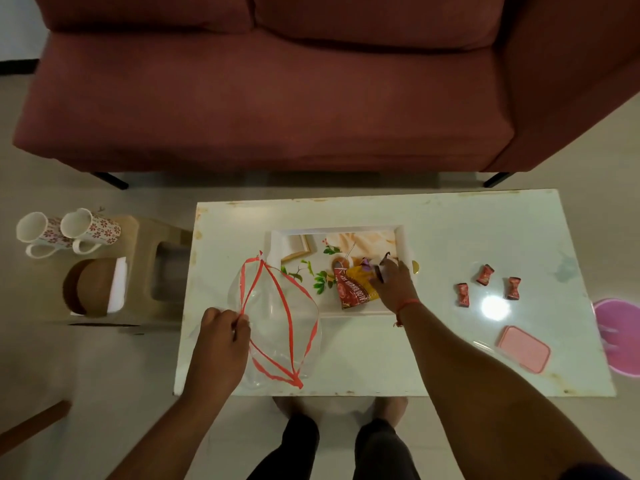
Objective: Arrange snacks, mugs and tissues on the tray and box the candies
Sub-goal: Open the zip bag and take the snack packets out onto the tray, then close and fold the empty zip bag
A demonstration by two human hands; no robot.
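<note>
On the white counter [450, 237] the printed tray [346, 233] sat mid-far side, holding a red snack packet [349, 292]. The left hand [221, 334] pinched a clear red-trimmed bag [277, 323] near the front-left corner. The right hand [394, 278] gripped a small dark snack packet [382, 268] over the tray; three candies [484, 274] lay toward the right edge.

Glossy white table [433, 341], clear thin plastic bag [277, 323], shiny foil candies [485, 274], matt cloth sofa [259, 98].

pink bowl [620, 337]: cut by right edge | tissues [117, 289]: half hidden
</note>
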